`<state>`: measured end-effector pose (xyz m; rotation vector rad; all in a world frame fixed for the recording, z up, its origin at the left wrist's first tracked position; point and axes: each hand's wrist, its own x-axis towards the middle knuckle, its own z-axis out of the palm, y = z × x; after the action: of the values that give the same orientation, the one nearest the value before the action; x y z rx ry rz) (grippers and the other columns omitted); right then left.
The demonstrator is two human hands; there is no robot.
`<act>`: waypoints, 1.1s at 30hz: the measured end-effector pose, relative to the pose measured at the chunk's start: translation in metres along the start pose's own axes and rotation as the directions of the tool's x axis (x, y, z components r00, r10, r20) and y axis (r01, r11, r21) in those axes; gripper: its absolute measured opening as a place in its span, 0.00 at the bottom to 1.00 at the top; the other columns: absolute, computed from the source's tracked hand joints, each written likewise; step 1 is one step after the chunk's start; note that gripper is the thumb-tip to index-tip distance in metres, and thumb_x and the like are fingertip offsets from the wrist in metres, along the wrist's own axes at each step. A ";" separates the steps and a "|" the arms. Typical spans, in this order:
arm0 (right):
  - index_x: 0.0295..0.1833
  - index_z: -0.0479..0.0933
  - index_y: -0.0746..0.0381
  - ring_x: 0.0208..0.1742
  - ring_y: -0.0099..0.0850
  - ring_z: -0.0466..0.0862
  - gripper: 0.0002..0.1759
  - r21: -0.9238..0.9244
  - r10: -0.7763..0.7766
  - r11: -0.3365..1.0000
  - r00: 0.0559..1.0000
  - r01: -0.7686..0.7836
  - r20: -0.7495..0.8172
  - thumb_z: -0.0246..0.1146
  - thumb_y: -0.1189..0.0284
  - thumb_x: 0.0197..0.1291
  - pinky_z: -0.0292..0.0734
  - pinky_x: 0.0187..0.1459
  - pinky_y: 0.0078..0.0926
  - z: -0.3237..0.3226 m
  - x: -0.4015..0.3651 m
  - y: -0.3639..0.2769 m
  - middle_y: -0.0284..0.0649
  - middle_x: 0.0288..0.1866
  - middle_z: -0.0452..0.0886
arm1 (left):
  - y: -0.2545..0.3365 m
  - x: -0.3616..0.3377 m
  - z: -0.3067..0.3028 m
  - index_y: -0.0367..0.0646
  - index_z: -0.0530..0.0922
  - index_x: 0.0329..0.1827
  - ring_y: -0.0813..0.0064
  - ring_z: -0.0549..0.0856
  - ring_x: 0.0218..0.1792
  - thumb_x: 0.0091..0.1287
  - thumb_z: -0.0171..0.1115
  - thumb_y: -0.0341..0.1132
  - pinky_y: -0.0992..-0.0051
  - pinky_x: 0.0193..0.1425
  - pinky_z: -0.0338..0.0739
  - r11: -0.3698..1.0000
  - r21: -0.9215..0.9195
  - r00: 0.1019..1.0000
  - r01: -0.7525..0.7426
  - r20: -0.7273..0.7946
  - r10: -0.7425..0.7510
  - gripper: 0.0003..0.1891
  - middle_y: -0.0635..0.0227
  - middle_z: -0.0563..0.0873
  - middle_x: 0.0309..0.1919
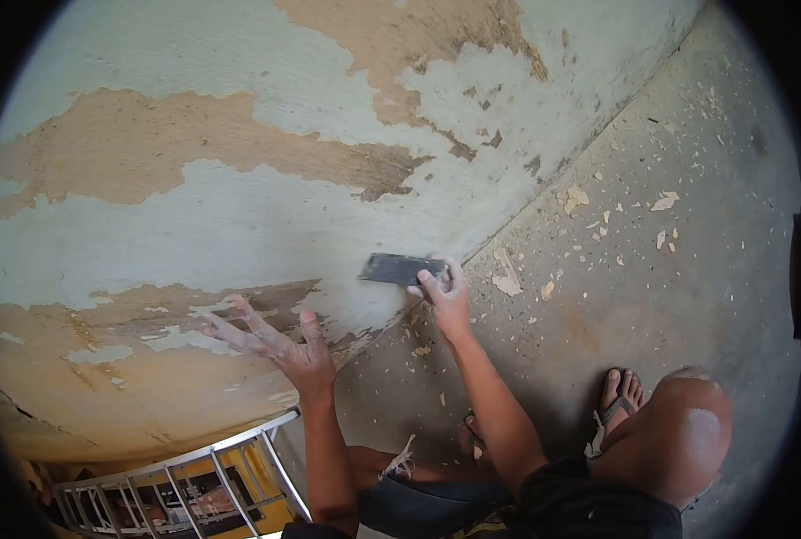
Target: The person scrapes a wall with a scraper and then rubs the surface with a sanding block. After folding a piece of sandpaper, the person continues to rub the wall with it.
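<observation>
On my feed the block (400, 269) reads charcoal black. Left of it I get a pale grey-green wall (266, 225) with ragged tan patches, yellow-ochre lower down; right of it, a grey floor (553, 332) speckled with cream flakes (506, 272).

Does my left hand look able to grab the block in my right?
Likely yes: the left hand is open and empty close by, with nothing visible between it and the block; the right hand grips only one end.
</observation>
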<state>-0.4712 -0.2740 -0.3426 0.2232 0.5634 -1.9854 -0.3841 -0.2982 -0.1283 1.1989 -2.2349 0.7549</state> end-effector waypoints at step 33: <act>0.62 0.68 0.63 0.54 0.30 0.81 0.19 -0.031 -0.091 0.996 0.982 0.088 -0.163 0.62 0.74 0.69 0.87 0.48 0.28 -0.046 0.028 -0.004 0.41 0.55 0.75 | 0.003 0.003 0.007 0.49 0.47 0.82 0.45 0.28 0.79 0.68 0.63 0.51 0.42 0.78 0.36 0.995 -0.045 0.992 0.088 0.096 -0.084 0.46 0.48 0.30 0.80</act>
<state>-0.4920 -0.2724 -0.3923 0.3550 0.7130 -2.0582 -0.3893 -0.3028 -0.1322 1.3228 -2.2467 0.6187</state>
